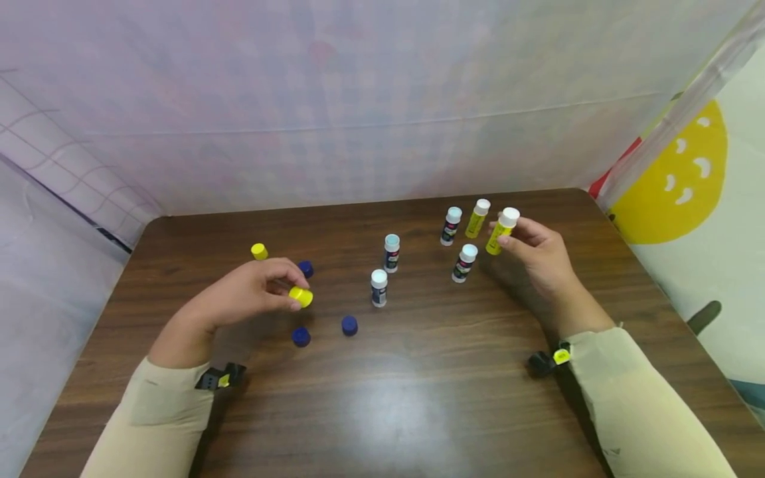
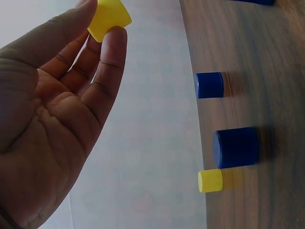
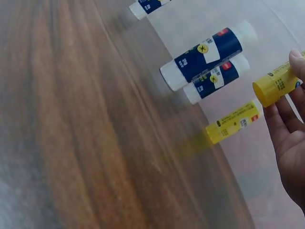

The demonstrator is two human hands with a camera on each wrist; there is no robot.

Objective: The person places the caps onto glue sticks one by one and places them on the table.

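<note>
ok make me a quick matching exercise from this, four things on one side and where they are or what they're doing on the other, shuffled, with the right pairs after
Things
1. left hand
2. right hand
3. blue-and-white tubes
4. unheld yellow cap

Places and states
A. stand on the table, white ends up
B. holds a yellow tube
C. on the table, beyond the left hand
D. pinches a yellow cap

Pairs: 1-D, 2-B, 3-A, 4-C
</note>
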